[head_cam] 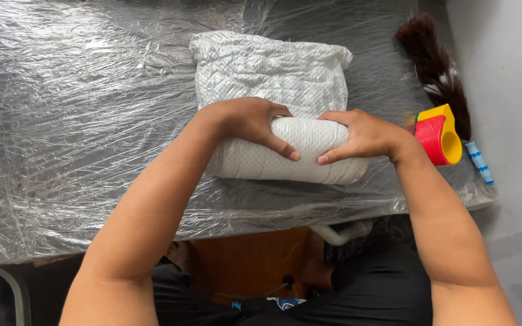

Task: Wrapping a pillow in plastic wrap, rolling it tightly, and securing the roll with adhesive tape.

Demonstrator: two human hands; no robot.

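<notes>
Plastic-wrapped table [80,121] fills frame; left hand [246,121] and right hand [360,136] both clasp white rolled cloth [297,160] at centre; its unrolled part bunches behind; feather duster [439,72] partly cut off upper right.

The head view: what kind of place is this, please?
Probably a home or a small workroom, though this is uncertain. A table is covered with clear plastic film, both hands roll a white quilted cloth on it, and a feather duster lies beside a red and yellow plastic toy.
</notes>
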